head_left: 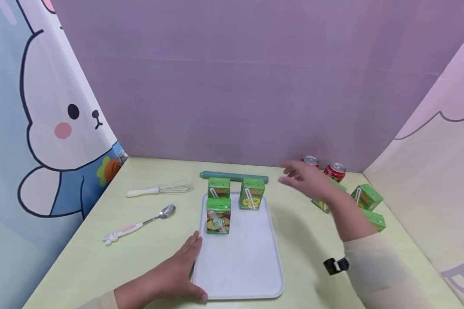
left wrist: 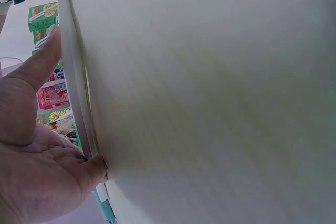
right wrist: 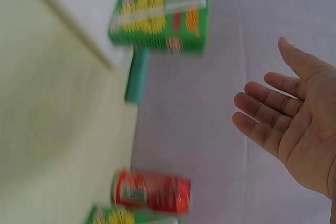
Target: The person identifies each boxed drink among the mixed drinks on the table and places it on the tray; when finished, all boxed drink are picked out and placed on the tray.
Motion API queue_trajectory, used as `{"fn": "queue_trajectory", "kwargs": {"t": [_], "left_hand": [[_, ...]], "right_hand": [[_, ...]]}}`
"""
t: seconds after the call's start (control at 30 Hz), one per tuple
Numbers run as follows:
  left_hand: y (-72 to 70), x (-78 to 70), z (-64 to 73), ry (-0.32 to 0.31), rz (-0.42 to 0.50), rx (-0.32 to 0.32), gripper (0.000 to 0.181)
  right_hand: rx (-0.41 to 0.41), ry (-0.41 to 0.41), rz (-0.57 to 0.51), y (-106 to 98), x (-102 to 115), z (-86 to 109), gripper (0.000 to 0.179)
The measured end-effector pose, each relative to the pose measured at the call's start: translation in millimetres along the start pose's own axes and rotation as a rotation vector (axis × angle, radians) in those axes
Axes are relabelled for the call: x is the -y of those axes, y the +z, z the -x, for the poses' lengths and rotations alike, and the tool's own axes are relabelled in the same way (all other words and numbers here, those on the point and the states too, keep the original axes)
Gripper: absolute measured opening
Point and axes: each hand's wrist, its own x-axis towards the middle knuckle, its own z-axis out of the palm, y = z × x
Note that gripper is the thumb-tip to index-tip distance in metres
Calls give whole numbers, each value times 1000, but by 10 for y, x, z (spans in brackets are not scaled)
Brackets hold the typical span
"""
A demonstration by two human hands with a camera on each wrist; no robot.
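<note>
Three green cartons stand upright at the far end of a white tray [head_left: 239, 266], which lies on the pale yellow tabletop [head_left: 81, 266]. The front carton [head_left: 218, 216] has a brown and yellow picture on its near face; the right carton [head_left: 251, 195] shows yellow flowers and a slanting white straw. Behind the front one, the rear carton [head_left: 218, 188] is partly covered, its base hidden. The left hand [head_left: 176, 269] touches the tray's left side and near corner, its grip spread, thumb apart from the fingers. The right hand [head_left: 309, 181] hangs in the air right of the tray, its grip loosely spread and bare, slightly blurred in the head view. Behind it, two red cans [head_left: 335, 171] are partly masked, and the forearm cuts across more green cartons [head_left: 367, 196] on the right. In the right wrist view, the lettering is too smeared to read. Beyond the tray lies a teal bar [head_left: 233, 176], its middle partly covered by cartons. To the left lie a whisk [head_left: 160, 189] and a spoon [head_left: 141, 224] with a rabbit-shaped handle end.
</note>
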Motion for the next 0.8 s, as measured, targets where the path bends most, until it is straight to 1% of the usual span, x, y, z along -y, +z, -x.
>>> {"fn": "queue_trajectory", "kwargs": {"t": [0.17, 0.27, 0.3, 0.4, 0.5, 0.6, 0.7, 0.8], "left_hand": [[-5, -8, 6, -6, -6, -2, 139], [-13, -8, 12, -7, -19, -8, 139], [-16, -10, 13, -8, -23, -8, 139], [-23, -13, 18, -15, -38, -8, 139], [-26, -14, 19, -22, -46, -5, 137], [-24, -12, 12, -25, -52, 5, 136], [-19, -11, 4, -24, -53, 16, 136], [-24, -15, -4, -27, -51, 24, 135]], "right_hand": [[-37, 80, 84, -275, -337, 104, 67], [-42, 113, 136, -358, -524, 148, 63], [-41, 114, 139, -369, -581, 156, 59], [-29, 132, 157, -365, -745, 174, 56], [3, 189, 181, -326, -903, 187, 68], [43, 276, 194, -275, -1064, 192, 81], [76, 353, 177, -221, -1204, 195, 94], [117, 412, 151, -173, -1290, 189, 105]]}}
